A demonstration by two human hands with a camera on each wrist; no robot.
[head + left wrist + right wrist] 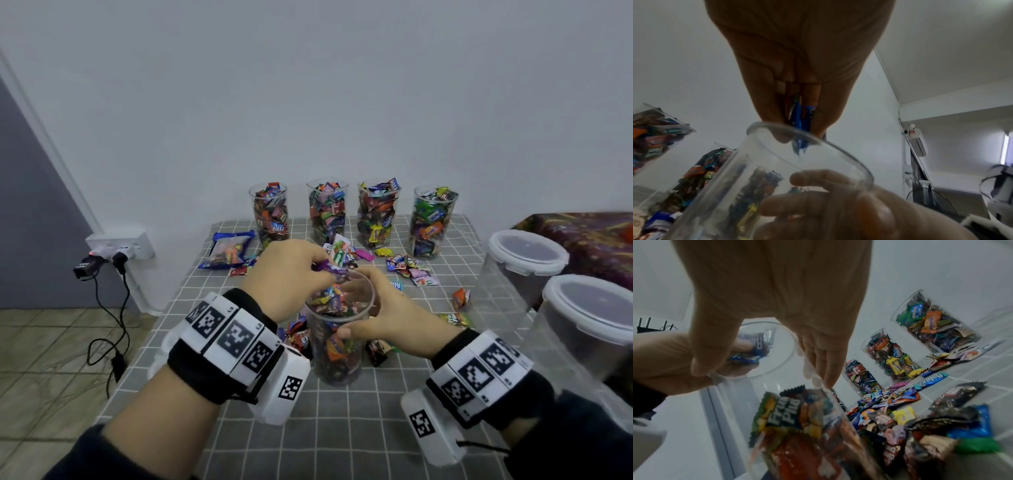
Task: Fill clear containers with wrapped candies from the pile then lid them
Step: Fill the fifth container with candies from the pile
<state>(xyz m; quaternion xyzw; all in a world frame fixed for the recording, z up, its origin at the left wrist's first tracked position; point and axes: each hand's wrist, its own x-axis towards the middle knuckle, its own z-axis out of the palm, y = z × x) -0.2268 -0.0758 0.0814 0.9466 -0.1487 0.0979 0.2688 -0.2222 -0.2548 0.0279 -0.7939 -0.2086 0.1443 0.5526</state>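
A clear cup [337,356] stands at the middle of the checked table, filled with wrapped candies to a little below its rim. My right hand [356,305] grips it near the rim, thumb on the near side and fingers round the far side [818,366]. My left hand [322,269] hovers over the cup's mouth and pinches a few wrapped candies [330,267]; a blue one [804,120] hangs between its fingertips just above the rim [809,139]. Loose candies [407,267] lie scattered behind and around the cup [797,418].
Several clear cups heaped with candies [327,209] stand in a row at the back edge. A blue bag [227,250] lies at the left. Two large clear tubs with white lids [524,257] stand on the right. A power strip with cables [120,246] lies off the table's left edge.
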